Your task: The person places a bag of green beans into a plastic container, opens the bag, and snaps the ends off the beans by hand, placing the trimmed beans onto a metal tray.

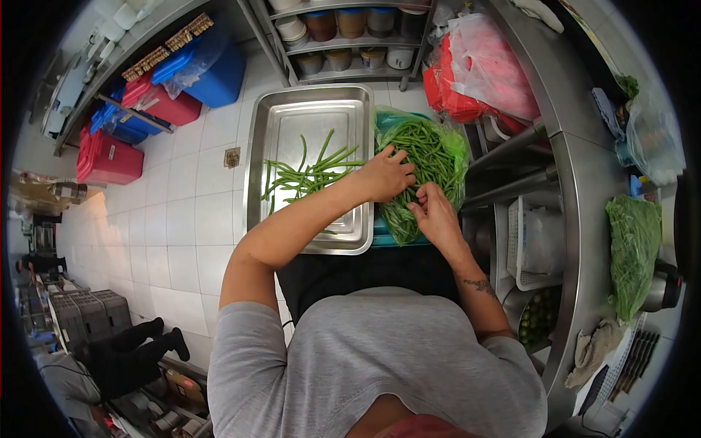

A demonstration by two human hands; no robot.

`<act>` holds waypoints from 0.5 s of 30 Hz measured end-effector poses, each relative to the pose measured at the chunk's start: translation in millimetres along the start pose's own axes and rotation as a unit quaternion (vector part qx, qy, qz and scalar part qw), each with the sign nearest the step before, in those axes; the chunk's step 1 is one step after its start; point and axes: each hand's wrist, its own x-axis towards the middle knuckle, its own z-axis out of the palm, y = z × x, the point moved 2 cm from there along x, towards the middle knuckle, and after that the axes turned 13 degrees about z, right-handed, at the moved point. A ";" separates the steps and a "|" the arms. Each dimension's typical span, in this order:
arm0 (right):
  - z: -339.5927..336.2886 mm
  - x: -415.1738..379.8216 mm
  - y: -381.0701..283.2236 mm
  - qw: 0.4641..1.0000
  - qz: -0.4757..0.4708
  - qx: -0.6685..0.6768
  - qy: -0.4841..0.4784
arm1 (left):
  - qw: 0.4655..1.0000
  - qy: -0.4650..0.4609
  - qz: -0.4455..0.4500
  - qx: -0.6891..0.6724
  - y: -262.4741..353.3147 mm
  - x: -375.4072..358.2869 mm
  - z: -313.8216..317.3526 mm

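Observation:
A clear green plastic bag (458, 150) full of green beans (420, 142) lies open on a teal tray or crate (387, 237). My left hand (387, 177) reaches across from the left, its fingers curled into the beans at the bag's near-left side. Just right of it, my right hand (436, 217) is bent inward, thumb and fingers pinched together on beans. Its fingertips are partly hidden. To the left stands a deep steel tray (263, 135) with several loose green beans (310, 174) strewn across its middle. My left forearm crosses over the tray's lower right part.
On the right runs a steel counter (584, 219) with a bag of leafy greens (631, 255) on it and a white basket (537, 244) below. A shelf of tubs (350, 23) stands ahead. Lidded bins (212, 69) line the left. A person's legs (139, 343) show lower left.

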 end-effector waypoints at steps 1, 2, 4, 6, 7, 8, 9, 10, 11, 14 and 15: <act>0.4 -1.0 -2.3 1.000 -0.002 0.005 0.013 | 1.000 -0.008 0.007 0.008 -3.3 2.8 -0.9; -0.5 -1.5 -3.7 1.000 -0.005 0.009 0.026 | 1.000 -0.016 0.014 0.016 -9.2 6.3 -2.6; -4.5 0.2 -5.0 0.997 0.018 0.057 0.044 | 0.999 -0.022 0.021 0.021 -17.7 11.3 -12.8; -7.3 4.0 -4.3 0.991 0.030 0.108 0.073 | 1.000 -0.016 0.021 0.015 -24.9 15.8 -25.3; -8.6 6.8 -1.7 0.986 0.029 0.135 0.093 | 1.000 -0.014 0.005 0.001 -29.5 16.7 -32.9; -9.9 9.5 1.3 0.980 0.029 0.162 0.114 | 1.000 -0.011 -0.009 -0.012 -33.8 17.7 -40.4; -10.7 13.1 4.9 0.969 0.028 0.213 0.120 | 0.999 -0.008 -0.024 -0.026 -38.7 18.7 -44.9; -11.4 16.9 8.8 0.956 0.027 0.264 0.126 | 0.997 0.012 -0.042 -0.069 -45.3 18.7 -47.2; -12.5 19.4 10.7 0.940 0.026 0.314 0.132 | 0.991 0.034 -0.059 -0.113 -52.3 17.0 -50.0; -13.0 18.6 6.4 0.874 0.019 0.462 0.152 | 0.967 0.136 -0.086 -0.198 -61.1 4.9 -52.8; -12.2 19.4 9.7 0.864 0.018 0.476 0.165 | 0.956 0.175 -0.090 -0.219 -62.3 1.0 -51.8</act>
